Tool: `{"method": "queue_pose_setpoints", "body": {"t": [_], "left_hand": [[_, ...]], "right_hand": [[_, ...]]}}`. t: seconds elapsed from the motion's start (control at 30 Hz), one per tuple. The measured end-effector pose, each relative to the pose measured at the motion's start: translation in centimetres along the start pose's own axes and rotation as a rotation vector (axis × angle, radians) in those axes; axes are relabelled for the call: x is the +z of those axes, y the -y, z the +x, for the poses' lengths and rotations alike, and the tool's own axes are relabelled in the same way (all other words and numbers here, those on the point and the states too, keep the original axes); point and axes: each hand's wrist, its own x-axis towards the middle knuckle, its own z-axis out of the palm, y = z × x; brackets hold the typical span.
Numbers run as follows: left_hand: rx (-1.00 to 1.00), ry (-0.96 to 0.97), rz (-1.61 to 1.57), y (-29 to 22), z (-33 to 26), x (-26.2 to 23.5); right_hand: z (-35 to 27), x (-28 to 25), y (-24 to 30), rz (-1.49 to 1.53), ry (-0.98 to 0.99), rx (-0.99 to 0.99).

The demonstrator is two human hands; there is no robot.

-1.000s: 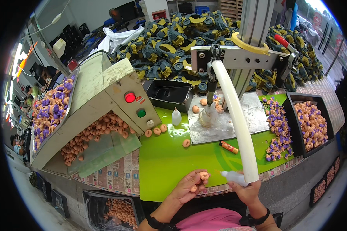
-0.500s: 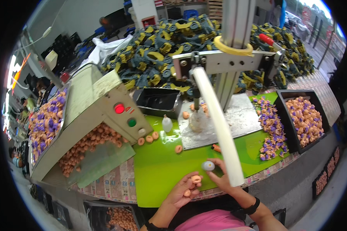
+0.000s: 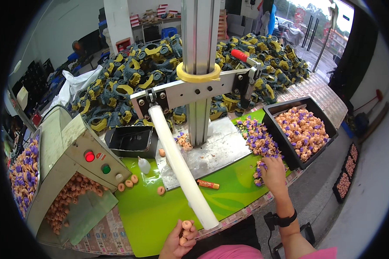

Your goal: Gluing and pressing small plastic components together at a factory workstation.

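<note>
My left hand (image 3: 177, 242), at the lower edge, is closed round small peach-coloured round plastic parts (image 3: 186, 225); at least two show between thumb and fingers. My right hand (image 3: 273, 172) reaches to the near end of a loose pile of peach-and-purple plastic parts (image 3: 261, 139) on the green mat (image 3: 138, 216). Its fingers are curled down at the pile, and what the tips hold is hidden. Between my hands slopes the long white handle (image 3: 179, 164) of a clamp press. A few single peach parts (image 3: 161, 190) lie on the mat's left side.
A black tray (image 3: 300, 166) of peach-and-purple parts stands right of the pile. At left is a beige machine (image 3: 75, 144) with a red light. A metal post (image 3: 199, 108), white bottle (image 3: 144, 165), orange tube (image 3: 208, 184) and black box (image 3: 134, 153) stand or lie about the mat.
My right hand has moved right, from beside the left hand to the peach-and-purple pile. The grey round thing at its fingers is out of sight. The view has turned right.
</note>
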Motion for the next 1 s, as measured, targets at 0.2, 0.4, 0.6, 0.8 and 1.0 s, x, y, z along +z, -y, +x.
{"method": "queue_pose_setpoints", "body": {"t": [0.2,0.4,0.6,0.8,1.0], "left_hand": [[-0.036,-0.077,0.026,1.2,0.5,0.8],[-0.029,-0.093,0.134,1.8,0.4,1.1],[0.018,-0.075,0.146,1.3,0.8,-0.5],[0.016,0.011,0.216,1.6,0.9,1.0],[0.040,0.075,0.262,2.0,0.5,1.4]], "right_hand": [[1.6,2.3,-2.2,-0.083,0.112,0.010],[1.7,2.1,0.2,0.129,0.067,-0.028],[-2.9,-0.8,8.0,0.855,0.460,0.151],[-6.4,-2.9,12.1,1.052,0.587,-0.223],[-7.9,-2.2,12.6,1.046,0.778,-0.075]]}}
